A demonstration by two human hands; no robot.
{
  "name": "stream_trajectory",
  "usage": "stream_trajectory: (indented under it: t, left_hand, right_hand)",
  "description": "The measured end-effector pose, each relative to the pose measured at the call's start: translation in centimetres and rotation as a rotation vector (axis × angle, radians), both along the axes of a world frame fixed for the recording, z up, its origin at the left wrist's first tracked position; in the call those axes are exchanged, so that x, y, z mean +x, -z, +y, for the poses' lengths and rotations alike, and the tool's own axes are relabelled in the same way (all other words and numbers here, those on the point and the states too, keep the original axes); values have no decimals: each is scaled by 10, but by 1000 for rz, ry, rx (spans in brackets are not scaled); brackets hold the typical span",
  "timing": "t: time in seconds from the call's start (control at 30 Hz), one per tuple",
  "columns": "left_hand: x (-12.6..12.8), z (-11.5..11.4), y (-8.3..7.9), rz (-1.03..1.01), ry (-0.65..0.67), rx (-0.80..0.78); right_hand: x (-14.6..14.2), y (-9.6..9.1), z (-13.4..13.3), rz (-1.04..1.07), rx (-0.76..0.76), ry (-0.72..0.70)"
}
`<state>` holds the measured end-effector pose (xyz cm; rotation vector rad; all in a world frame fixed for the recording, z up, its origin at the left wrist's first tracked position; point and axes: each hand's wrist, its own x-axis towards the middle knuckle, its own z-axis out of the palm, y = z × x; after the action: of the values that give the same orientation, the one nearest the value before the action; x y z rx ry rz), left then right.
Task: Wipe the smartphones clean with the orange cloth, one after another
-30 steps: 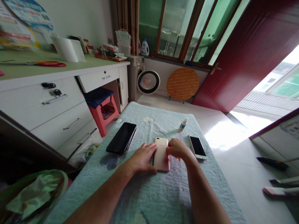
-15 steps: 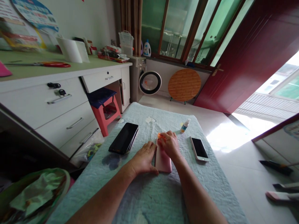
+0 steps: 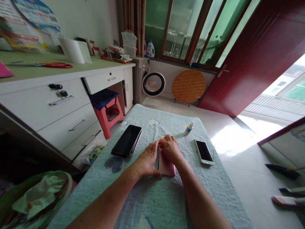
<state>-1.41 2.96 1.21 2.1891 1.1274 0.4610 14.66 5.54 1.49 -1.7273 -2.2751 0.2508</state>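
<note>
A pink phone [image 3: 166, 166] lies back up on the pale green quilted cloth [image 3: 152, 203]. My left hand [image 3: 145, 161] presses on its left edge, fingers curled against it. My right hand [image 3: 170, 150] rests over the phone's top end, fingers pinched on a small orange tool [image 3: 163, 139] at the phone's upper left corner. Most of the phone is hidden under my hands. A stack of black phones [image 3: 126, 145] lies to the left. A white phone [image 3: 203, 152] with a dark screen lies to the right.
A small bottle [image 3: 188, 128] stands on the cloth's far right part. White drawers [image 3: 62, 108] and a pink stool [image 3: 105, 111] are on the left. A bag of green scraps [image 3: 33, 200] sits at the lower left. Tiled floor and a red door [image 3: 252, 54] lie to the right.
My right hand has moved from the phone's right side up to its top left corner, carrying the orange tool there. My left hand has stayed on the phone's left edge.
</note>
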Motion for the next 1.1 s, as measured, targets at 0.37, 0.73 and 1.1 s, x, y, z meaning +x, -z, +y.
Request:
stream_trajectory:
  t: [0.37, 0.73, 1.1]
  left_hand:
    - [-2, 3, 10, -38, 14, -2]
    - [-3, 2, 3, 11, 24, -27]
    - [-3, 3, 9, 47, 23, -25]
  right_hand:
    - [-2, 0, -8, 67, -3, -93]
    - [-3, 6, 4, 74, 36, 29]
    - [4, 2, -7, 131, -101, -174]
